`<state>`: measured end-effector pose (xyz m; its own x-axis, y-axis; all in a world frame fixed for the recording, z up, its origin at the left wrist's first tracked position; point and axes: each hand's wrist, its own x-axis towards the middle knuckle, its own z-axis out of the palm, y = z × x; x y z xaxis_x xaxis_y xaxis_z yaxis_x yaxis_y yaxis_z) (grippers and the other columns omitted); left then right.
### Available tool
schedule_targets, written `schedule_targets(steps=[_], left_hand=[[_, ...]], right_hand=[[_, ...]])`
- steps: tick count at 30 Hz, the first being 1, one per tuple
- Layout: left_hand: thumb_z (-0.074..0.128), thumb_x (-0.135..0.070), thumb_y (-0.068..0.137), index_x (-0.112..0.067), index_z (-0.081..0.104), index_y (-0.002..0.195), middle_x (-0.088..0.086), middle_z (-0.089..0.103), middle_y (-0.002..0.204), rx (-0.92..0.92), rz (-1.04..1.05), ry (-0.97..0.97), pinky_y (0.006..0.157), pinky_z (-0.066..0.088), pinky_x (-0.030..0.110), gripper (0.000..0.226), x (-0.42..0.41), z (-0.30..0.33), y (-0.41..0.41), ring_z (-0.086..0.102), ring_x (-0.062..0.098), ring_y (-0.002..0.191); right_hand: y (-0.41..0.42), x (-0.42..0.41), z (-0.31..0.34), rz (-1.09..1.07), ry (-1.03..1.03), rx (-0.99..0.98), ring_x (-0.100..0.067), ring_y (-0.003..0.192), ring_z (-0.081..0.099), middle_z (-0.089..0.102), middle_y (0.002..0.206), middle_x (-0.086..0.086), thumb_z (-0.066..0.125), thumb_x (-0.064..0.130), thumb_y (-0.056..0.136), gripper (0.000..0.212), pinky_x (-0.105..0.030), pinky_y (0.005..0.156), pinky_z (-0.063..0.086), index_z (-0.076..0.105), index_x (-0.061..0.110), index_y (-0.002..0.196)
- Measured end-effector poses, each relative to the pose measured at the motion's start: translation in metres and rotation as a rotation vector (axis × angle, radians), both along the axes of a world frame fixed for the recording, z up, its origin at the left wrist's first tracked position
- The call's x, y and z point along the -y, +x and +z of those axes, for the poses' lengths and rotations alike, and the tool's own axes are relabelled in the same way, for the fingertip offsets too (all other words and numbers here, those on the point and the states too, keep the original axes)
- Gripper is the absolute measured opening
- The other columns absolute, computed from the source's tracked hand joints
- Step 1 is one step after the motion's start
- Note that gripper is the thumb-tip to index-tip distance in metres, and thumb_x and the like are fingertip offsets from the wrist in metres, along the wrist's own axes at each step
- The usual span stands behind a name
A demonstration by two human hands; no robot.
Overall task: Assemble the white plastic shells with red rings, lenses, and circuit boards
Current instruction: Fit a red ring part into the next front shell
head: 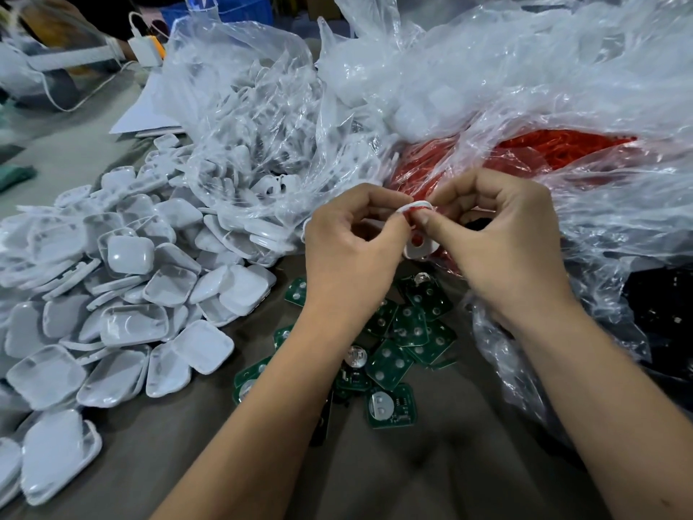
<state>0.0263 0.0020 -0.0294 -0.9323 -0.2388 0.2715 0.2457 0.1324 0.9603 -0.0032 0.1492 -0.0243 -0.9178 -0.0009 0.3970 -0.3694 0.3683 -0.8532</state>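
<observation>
Both hands meet at the centre of the view around one white plastic shell (420, 248). My left hand (352, 249) grips its left side with curled fingers. My right hand (498, 234) pinches a red ring (414, 210) against the shell's top edge with thumb and forefinger. Much of the shell is hidden behind my fingers. Green circuit boards (393, 354) lie scattered on the table just below my hands. A heap of white shells (123, 302) covers the left side. I cannot make out any lenses.
A clear bag of white parts (255, 144) stands behind the heap. A clear bag of red rings (543, 152) lies behind my right hand, its plastic spilling down the right side over dark parts (660, 317). White paper (150, 110) and a charger (144, 50) sit at the far left.
</observation>
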Motion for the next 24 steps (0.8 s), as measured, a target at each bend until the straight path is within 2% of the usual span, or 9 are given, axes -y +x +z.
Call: schedule_targets(steps=[2, 4, 9, 11, 15, 20, 24], left_hand=[[0.068, -0.025, 0.080, -0.023, 0.078, 0.083, 0.007, 0.075, 0.081, 0.012, 0.001, 0.028, 0.068, 0.061, 0.061, 0.011, 0.001, -0.002, -0.002, 0.072, 0.041, 0.075], [0.068, -0.017, 0.086, -0.023, 0.079, 0.086, 0.009, 0.076, 0.085, 0.025, 0.010, 0.073, 0.070, 0.062, 0.058, 0.013, 0.002, -0.003, -0.003, 0.072, 0.039, 0.077], [0.073, -0.012, 0.094, -0.019, 0.081, 0.092, 0.006, 0.079, 0.090, 0.063, -0.027, 0.179, 0.063, 0.057, 0.032, 0.011, 0.005, -0.003, -0.005, 0.073, 0.023, 0.078], [0.071, -0.010, 0.095, -0.016, 0.081, 0.093, 0.007, 0.079, 0.090, 0.068, -0.024, 0.210, 0.061, 0.055, 0.027, 0.012, 0.006, -0.003, -0.006, 0.071, 0.017, 0.076], [0.067, -0.007, 0.097, -0.012, 0.080, 0.095, 0.014, 0.078, 0.094, 0.109, -0.063, 0.296, 0.061, 0.054, 0.024, 0.014, 0.008, -0.001, -0.006, 0.069, 0.019, 0.077], [0.067, -0.010, 0.098, -0.010, 0.079, 0.097, 0.012, 0.078, 0.091, 0.147, -0.104, 0.318, 0.053, 0.053, 0.024, 0.013, 0.013, 0.000, -0.007, 0.064, 0.026, 0.074], [0.067, -0.013, 0.099, -0.008, 0.078, 0.099, 0.026, 0.073, 0.094, 0.143, -0.145, 0.315, 0.050, 0.054, 0.025, 0.013, 0.012, -0.002, -0.005, 0.064, 0.028, 0.075]], right_hand=[[0.000, 0.000, 0.000, -0.003, -0.001, -0.006, -0.016, 0.067, 0.071, 0.073, 0.073, 0.003, 0.090, 0.024, 0.081, 0.017, -0.036, 0.062, 0.060, 0.075, 0.020, 0.086], [0.001, 0.001, 0.000, -0.017, 0.008, -0.027, -0.015, 0.066, 0.069, 0.072, 0.072, 0.002, 0.090, 0.026, 0.081, 0.019, -0.030, 0.059, 0.057, 0.073, 0.021, 0.087], [0.004, 0.003, 0.001, 0.000, 0.103, -0.130, -0.012, 0.062, 0.064, 0.068, 0.068, 0.006, 0.086, 0.021, 0.085, 0.010, -0.017, 0.056, 0.047, 0.077, 0.022, 0.089], [0.005, 0.004, 0.001, 0.034, 0.172, -0.151, -0.011, 0.068, 0.064, 0.069, 0.074, 0.007, 0.085, 0.021, 0.086, 0.011, -0.020, 0.061, 0.049, 0.080, 0.022, 0.096], [0.006, 0.003, 0.004, 0.094, 0.143, -0.112, -0.012, 0.070, 0.066, 0.070, 0.077, 0.005, 0.086, 0.023, 0.085, 0.016, -0.027, 0.065, 0.055, 0.079, 0.022, 0.099], [0.003, 0.000, 0.004, 0.128, 0.081, -0.012, -0.014, 0.063, 0.065, 0.070, 0.072, 0.002, 0.089, 0.027, 0.082, 0.016, -0.027, 0.058, 0.055, 0.076, 0.023, 0.091], [-0.001, -0.004, 0.003, 0.162, -0.029, 0.052, -0.009, 0.060, 0.064, 0.073, 0.072, 0.001, 0.089, 0.029, 0.080, 0.017, -0.020, 0.056, 0.052, 0.074, 0.020, 0.078]])
